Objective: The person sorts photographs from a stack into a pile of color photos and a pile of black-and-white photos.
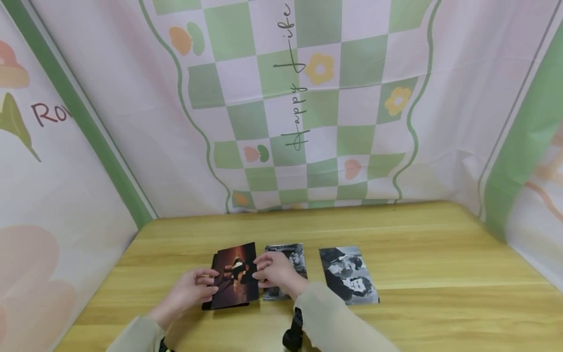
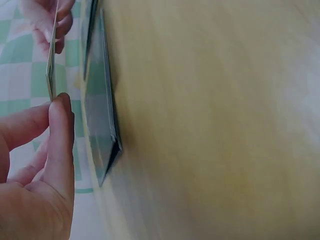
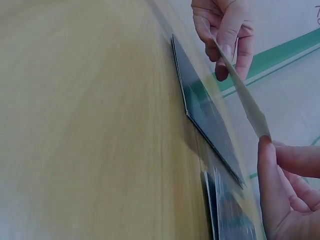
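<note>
Both hands pinch one dark reddish photo card (image 1: 235, 276) by its opposite edges. The left hand (image 1: 193, 291) grips its left edge, and the right hand (image 1: 279, 274) its right edge. Both wrist views show the card (image 2: 51, 70) edge-on, raised above the table. Beneath it lies a stack of dark cards (image 3: 200, 110), mostly hidden from the head camera. To the right, a black-and-white photo pile (image 1: 295, 254) is partly covered by the right hand. Farther right lies a black-and-white photo (image 1: 349, 274) with two people on it.
The cards lie on a wooden table (image 1: 440, 264) with a light grain. Behind it hangs a green-and-white checked cloth (image 1: 321, 107), and more printed cloth (image 1: 48, 195) closes off the left side. A black strap (image 1: 293, 332) sits around the right wrist.
</note>
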The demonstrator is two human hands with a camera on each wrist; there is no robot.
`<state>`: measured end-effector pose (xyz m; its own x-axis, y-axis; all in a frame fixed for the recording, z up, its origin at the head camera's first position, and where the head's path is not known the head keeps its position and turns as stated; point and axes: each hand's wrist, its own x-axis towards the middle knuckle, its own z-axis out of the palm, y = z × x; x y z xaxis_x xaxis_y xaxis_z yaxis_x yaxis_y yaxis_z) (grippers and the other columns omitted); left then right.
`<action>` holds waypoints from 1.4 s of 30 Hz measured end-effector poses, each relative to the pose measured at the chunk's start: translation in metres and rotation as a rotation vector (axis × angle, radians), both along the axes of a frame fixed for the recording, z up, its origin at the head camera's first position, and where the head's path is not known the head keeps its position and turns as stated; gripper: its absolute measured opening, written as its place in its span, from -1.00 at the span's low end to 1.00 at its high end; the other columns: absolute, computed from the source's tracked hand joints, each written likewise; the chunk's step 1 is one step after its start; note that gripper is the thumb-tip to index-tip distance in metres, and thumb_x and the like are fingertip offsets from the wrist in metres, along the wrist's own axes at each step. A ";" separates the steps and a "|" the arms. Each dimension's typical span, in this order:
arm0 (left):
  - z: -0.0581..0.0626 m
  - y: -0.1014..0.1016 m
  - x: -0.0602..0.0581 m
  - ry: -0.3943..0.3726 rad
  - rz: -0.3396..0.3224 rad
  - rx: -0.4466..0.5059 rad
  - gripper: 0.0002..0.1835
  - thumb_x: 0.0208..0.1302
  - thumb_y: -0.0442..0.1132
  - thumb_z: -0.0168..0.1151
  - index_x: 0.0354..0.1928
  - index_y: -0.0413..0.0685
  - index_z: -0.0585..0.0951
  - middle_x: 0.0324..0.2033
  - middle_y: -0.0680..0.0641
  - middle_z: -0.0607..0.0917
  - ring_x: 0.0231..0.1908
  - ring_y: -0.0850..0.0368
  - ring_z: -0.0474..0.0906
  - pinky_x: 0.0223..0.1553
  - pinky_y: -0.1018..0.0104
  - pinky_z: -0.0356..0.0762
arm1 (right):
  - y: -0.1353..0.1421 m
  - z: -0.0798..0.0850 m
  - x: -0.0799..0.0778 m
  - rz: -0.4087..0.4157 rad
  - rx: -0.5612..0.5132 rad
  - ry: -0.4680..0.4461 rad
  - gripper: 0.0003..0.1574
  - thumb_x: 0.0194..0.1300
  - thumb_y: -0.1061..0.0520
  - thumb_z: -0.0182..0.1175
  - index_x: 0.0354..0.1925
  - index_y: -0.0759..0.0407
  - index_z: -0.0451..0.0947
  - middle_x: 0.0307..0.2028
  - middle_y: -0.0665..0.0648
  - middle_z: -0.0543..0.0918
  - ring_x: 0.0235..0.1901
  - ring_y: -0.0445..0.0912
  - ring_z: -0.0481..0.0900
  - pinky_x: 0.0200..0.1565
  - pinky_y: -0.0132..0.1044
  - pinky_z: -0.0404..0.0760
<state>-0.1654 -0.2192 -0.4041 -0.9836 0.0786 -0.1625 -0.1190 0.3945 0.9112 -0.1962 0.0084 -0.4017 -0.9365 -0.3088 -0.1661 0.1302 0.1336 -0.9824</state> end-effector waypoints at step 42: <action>-0.008 -0.017 -0.005 0.101 0.055 -0.191 -0.63 -0.07 -0.56 0.32 -0.13 -0.44 0.56 -0.31 -0.17 0.64 -0.32 0.10 0.56 -0.36 0.32 0.64 | -0.033 -0.009 -0.002 -0.039 0.210 0.116 -0.73 -0.02 0.49 0.28 -0.28 0.34 0.54 -0.52 0.13 0.55 -0.60 -0.03 0.58 -0.57 -0.22 0.67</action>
